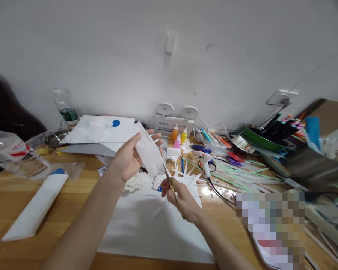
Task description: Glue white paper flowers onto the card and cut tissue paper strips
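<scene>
My left hand (pixel 129 155) grips a piece of white paper (pixel 149 150) between thumb and fingers, raised above the table. In my right hand (pixel 183 200) is a pair of scissors (pixel 171 182) with gold-coloured handles. Their blades point up and away, right at the lower right edge of the paper. Beneath both hands a large white sheet (pixel 154 232) lies on the table. On it sit a heap of white crumpled bits (pixel 136 182) and a smaller white clump with some blue. Thin white paper strips (pixel 190 178) fan out to the right of the scissors.
At left are a plastic bottle (pixel 19 153) on its side and a curled white sheet (pixel 36 206). Stacked papers (pixel 98 131) lie behind. To the right are small paint bottles (pixel 177 140), a glue gun (pixel 205 163), coloured sticks and a green pan (pixel 259 137).
</scene>
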`<action>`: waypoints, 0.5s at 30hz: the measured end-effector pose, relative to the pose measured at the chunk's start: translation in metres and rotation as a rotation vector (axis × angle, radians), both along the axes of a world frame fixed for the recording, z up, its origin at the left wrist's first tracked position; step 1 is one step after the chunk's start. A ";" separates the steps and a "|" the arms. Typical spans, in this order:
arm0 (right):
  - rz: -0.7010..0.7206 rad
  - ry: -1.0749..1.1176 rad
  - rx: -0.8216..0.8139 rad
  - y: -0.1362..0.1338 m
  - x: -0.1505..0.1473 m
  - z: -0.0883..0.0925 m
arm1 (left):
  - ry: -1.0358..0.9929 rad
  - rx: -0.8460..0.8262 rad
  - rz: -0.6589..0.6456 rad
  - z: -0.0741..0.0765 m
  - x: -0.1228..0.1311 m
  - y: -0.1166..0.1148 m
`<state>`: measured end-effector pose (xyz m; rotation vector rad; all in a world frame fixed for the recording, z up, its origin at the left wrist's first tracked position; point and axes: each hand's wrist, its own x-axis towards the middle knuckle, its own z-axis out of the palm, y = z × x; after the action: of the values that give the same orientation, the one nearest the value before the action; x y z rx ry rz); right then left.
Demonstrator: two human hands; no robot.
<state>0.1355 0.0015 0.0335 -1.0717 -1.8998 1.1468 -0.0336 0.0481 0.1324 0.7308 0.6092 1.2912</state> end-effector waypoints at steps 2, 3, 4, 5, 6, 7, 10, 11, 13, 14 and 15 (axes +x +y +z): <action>0.005 0.008 -0.006 0.002 0.000 -0.004 | 0.015 -0.003 0.010 -0.003 0.001 0.002; 0.007 0.014 -0.014 0.003 0.000 -0.006 | 0.023 -0.007 0.010 -0.004 0.002 0.003; 0.006 0.026 -0.024 0.004 0.000 -0.008 | 0.030 -0.012 0.004 -0.005 0.003 0.003; 0.004 0.044 -0.035 0.004 0.000 -0.011 | 0.033 -0.018 -0.003 -0.006 0.004 0.004; 0.001 0.066 -0.047 0.004 0.000 -0.013 | 0.034 -0.024 -0.010 -0.007 0.005 0.005; 0.002 0.086 -0.060 0.003 0.001 -0.015 | 0.032 -0.029 -0.017 -0.007 0.006 0.005; 0.015 0.119 -0.090 0.000 0.002 -0.020 | 0.025 -0.039 -0.028 -0.009 0.009 0.006; 0.016 0.118 -0.093 -0.001 0.003 -0.020 | 0.026 -0.043 -0.031 -0.009 0.010 0.006; 0.007 0.110 -0.087 -0.004 0.004 -0.020 | 0.029 -0.053 -0.038 -0.011 0.012 0.006; -0.002 0.103 -0.079 -0.005 0.005 -0.019 | 0.030 -0.057 -0.042 -0.012 0.013 0.006; -0.009 0.094 -0.070 -0.005 0.006 -0.018 | 0.030 -0.058 -0.047 -0.013 0.014 0.006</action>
<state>0.1413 -0.0037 0.0153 -1.0437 -1.7921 1.2451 -0.0196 0.0541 0.1199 0.7138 0.6479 1.2161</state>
